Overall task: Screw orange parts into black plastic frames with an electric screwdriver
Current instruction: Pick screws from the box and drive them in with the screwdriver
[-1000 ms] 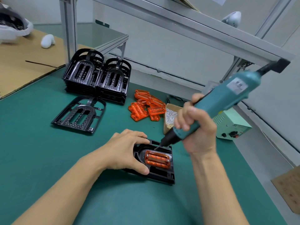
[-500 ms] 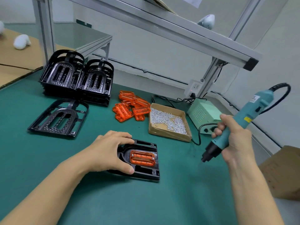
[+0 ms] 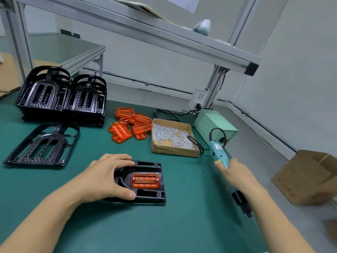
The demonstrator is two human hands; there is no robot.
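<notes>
A black plastic frame (image 3: pixel 151 195) lies on the green mat with an orange part (image 3: pixel 145 180) seated in it, two screws showing at its ends. My left hand (image 3: pixel 107 177) grips the frame's left side, thumb on the near edge. My right hand (image 3: pixel 235 173) holds the teal electric screwdriver (image 3: pixel 218 152) low over the mat at the right, its black tip (image 3: pixel 241 201) pointing toward me. Loose orange parts (image 3: pixel 130 125) lie behind, beside a cardboard box of screws (image 3: pixel 172 137).
Two stacks of black frames (image 3: pixel 60 95) stand at the back left, a single frame (image 3: pixel 43 143) in front of them. A green power supply (image 3: pixel 215 125) with cables sits at the back right. A cardboard box (image 3: pixel 308 176) stands off the table's right edge. An aluminium shelf spans overhead.
My right hand has carried the screwdriver away from the frame, rightward and down, tipping it flat near the mat. My left hand has stayed on the frame.
</notes>
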